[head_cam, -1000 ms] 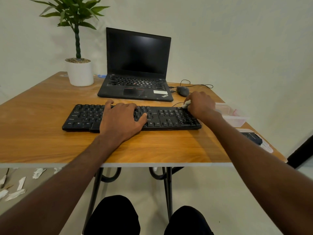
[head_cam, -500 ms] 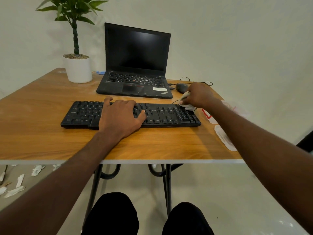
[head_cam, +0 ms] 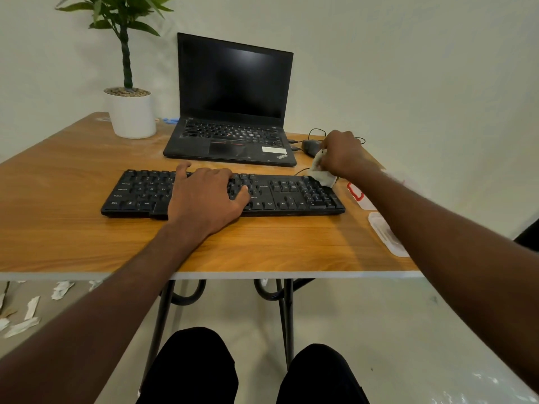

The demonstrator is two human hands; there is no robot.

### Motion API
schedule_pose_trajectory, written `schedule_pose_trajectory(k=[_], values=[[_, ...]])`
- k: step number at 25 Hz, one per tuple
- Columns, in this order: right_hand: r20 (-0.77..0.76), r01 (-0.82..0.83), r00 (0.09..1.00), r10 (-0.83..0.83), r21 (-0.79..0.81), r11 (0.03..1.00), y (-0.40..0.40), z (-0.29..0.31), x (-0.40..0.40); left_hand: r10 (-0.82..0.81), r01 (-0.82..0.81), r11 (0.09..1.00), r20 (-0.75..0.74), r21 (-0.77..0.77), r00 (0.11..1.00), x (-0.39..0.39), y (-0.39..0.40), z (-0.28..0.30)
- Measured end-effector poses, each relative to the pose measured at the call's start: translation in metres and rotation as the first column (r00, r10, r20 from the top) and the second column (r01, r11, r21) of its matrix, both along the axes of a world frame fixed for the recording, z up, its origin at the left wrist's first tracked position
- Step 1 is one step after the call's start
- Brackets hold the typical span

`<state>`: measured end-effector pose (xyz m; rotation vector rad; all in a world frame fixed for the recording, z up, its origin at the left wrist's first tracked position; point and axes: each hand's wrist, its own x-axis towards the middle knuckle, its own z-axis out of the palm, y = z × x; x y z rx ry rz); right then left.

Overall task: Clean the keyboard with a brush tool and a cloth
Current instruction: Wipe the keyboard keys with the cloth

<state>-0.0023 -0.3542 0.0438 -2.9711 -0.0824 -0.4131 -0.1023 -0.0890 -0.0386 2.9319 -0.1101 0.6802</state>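
From the head camera, a seated person works at a wooden bench (head_cam: 73, 228), wiping a black desktop keyboard (head_cam: 280, 196) that lies across its middle, in front of an open ThinkPad laptop (head_cam: 233, 112). The left hand (head_cam: 204, 199) lies flat and spread over the centre keys, holding nothing and apparently pinning the board in place. The right hand (head_cam: 342, 154) is closed in a grip around a bunched white cloth (head_cam: 320, 173), pressed to the far right corner of the keyboard above the number pad. No brush tool can be made out, so the step in hand looks like the cloth wipe rather than the brushing. A wired mouse (head_cam: 310, 146) sits just behind the wiping hand, and clear plastic packaging (head_cam: 385, 234) rests near the bench's right edge. The next move likely calls for drawing the cloth across the remaining key rows while the left hand steadies the board, shifting aside as the cloth nears.
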Motion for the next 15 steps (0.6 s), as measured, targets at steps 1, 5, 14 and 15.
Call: schedule_pose_trajectory(k=[1,5,14,15], values=[[-0.002,-0.016,1.000,0.016,-0.003,1.000,0.001,0.000,-0.001,-0.001,0.001,1.000,0.000,-0.003,1.000,0.000,0.000,0.000],[-0.145,-0.158,0.973,0.179,0.145,0.977,0.007,-0.001,-0.009,0.009,-0.009,1.000,-0.013,0.008,1.000,0.003,0.000,-0.002],[0.156,-0.114,0.984,0.089,0.159,0.981,0.019,-0.042,-0.047,0.013,-0.013,1.000,-0.006,-0.003,1.000,0.001,-0.001,0.000],[0.123,-0.137,0.986,0.113,0.216,0.967,0.023,-0.050,-0.053,0.011,-0.012,1.000,-0.008,-0.008,1.000,0.001,-0.001,0.001]])
